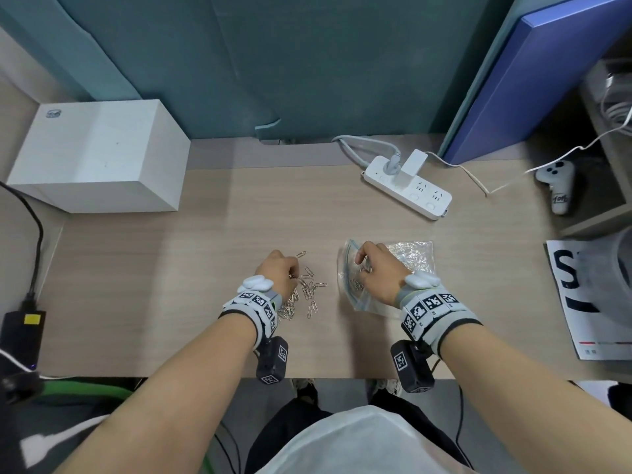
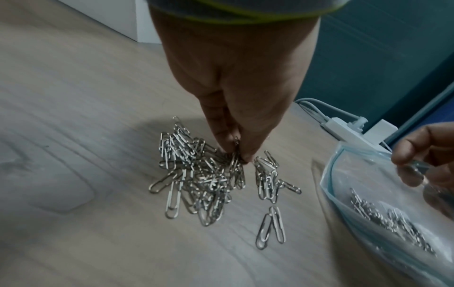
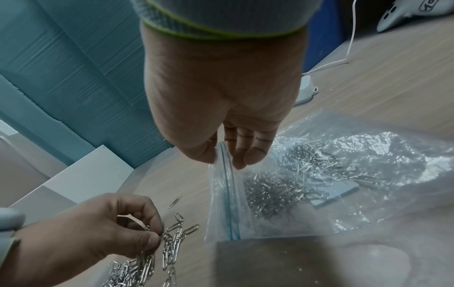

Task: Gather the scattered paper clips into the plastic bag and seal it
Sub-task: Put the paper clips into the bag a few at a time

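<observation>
Plastic bag [image 3: 290, 194] holds paper clips [image 3: 270, 194]; right hand [image 3: 221, 93] pinches rim.

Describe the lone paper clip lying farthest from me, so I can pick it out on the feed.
Start at the wooden desk, then find the heap of paper clips under the left hand. Just beyond that hand's fingertips lies the stray clip, on bare wood, angled, touching no other clip.

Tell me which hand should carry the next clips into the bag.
Left. The left hand already pinches paper clips from the pile, while the right hand holds the plastic bag mouth open.
</observation>
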The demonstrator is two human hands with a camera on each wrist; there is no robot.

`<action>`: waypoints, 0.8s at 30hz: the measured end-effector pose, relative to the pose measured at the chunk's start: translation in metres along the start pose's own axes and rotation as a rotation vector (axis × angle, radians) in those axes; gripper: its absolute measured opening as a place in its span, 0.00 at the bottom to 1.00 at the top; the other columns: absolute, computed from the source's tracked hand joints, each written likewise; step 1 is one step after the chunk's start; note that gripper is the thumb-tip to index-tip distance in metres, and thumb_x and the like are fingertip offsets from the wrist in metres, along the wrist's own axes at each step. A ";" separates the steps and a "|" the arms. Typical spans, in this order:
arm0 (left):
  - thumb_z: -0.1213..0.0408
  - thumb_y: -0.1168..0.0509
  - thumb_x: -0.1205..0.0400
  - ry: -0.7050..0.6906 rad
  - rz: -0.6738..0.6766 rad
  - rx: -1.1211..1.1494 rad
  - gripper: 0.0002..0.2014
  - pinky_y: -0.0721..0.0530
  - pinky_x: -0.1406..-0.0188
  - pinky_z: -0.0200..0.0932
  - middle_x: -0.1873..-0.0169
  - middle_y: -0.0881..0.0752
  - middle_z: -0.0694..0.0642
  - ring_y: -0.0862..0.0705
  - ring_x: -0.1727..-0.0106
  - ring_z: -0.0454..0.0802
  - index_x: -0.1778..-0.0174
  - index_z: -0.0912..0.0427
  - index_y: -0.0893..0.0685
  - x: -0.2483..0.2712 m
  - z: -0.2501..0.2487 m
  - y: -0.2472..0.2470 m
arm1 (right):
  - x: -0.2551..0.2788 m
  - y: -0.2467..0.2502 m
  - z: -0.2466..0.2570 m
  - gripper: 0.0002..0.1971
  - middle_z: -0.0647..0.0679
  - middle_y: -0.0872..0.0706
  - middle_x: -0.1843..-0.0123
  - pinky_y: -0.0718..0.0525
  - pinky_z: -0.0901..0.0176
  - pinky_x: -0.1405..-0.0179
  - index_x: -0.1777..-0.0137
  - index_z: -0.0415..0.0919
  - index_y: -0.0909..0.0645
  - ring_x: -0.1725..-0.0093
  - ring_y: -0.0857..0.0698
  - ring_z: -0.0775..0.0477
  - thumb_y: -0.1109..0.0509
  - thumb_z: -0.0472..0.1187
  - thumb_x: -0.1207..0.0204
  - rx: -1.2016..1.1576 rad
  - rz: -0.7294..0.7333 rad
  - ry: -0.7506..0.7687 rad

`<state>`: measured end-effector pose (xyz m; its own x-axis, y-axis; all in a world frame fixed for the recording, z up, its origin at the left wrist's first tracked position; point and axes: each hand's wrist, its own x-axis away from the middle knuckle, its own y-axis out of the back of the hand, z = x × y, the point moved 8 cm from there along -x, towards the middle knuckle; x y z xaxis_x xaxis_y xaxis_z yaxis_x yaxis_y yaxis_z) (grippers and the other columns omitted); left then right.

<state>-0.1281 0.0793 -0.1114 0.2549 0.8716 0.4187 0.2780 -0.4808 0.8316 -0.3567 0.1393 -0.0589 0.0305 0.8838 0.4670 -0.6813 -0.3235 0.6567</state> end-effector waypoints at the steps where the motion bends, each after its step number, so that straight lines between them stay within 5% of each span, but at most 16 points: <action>1: 0.65 0.26 0.27 0.022 0.003 0.013 0.06 0.23 0.61 0.40 0.53 0.22 0.49 0.18 0.56 0.53 0.63 0.48 0.15 -0.001 0.000 0.002 | 0.000 0.000 0.001 0.08 0.52 0.24 0.48 0.19 0.48 0.55 0.47 0.53 0.25 0.58 0.17 0.45 0.34 0.39 0.21 -0.003 0.002 -0.001; 8: 0.66 0.23 0.29 0.065 -0.023 0.383 0.06 0.15 0.66 0.37 0.68 0.10 0.46 0.11 0.65 0.44 0.67 0.50 0.11 -0.007 -0.042 0.009 | 0.000 0.003 0.002 0.09 0.51 0.23 0.48 0.18 0.47 0.52 0.47 0.52 0.24 0.55 0.17 0.44 0.34 0.37 0.21 -0.022 0.001 -0.009; 12: 0.61 0.18 0.31 -0.018 0.137 0.677 0.09 0.09 0.51 0.47 0.60 0.07 0.46 0.09 0.59 0.44 0.58 0.47 0.08 -0.005 -0.083 -0.012 | 0.000 0.003 0.002 0.09 0.50 0.24 0.47 0.18 0.47 0.50 0.46 0.51 0.24 0.54 0.18 0.44 0.33 0.36 0.21 -0.017 0.007 -0.011; 16: 0.57 0.20 0.30 -0.070 0.019 0.321 0.16 0.16 0.40 0.48 0.46 0.15 0.46 0.15 0.43 0.49 0.48 0.42 0.11 -0.011 -0.070 -0.008 | 0.002 0.006 0.000 0.12 0.50 0.24 0.47 0.18 0.48 0.51 0.47 0.52 0.24 0.54 0.17 0.43 0.34 0.33 0.23 -0.021 -0.001 -0.017; 20: 0.42 0.23 0.32 -0.089 -0.028 -0.037 0.35 0.28 0.24 0.51 0.19 0.31 0.47 0.32 0.20 0.52 0.26 0.36 0.23 -0.004 -0.040 -0.006 | 0.003 0.008 -0.002 0.10 0.50 0.24 0.46 0.20 0.50 0.53 0.46 0.51 0.24 0.54 0.17 0.43 0.33 0.35 0.22 -0.020 -0.003 -0.028; 24: 0.40 0.24 0.30 -0.191 0.032 -0.112 0.39 0.28 0.24 0.51 0.20 0.30 0.44 0.32 0.20 0.52 0.22 0.39 0.26 0.005 -0.029 -0.012 | 0.003 0.007 -0.003 0.09 0.51 0.25 0.47 0.28 0.55 0.63 0.45 0.49 0.24 0.58 0.20 0.47 0.33 0.35 0.21 -0.017 -0.008 -0.022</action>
<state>-0.1570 0.0920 -0.1092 0.4355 0.8171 0.3777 0.1647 -0.4848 0.8590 -0.3630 0.1404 -0.0549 0.0520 0.8788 0.4744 -0.6936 -0.3101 0.6503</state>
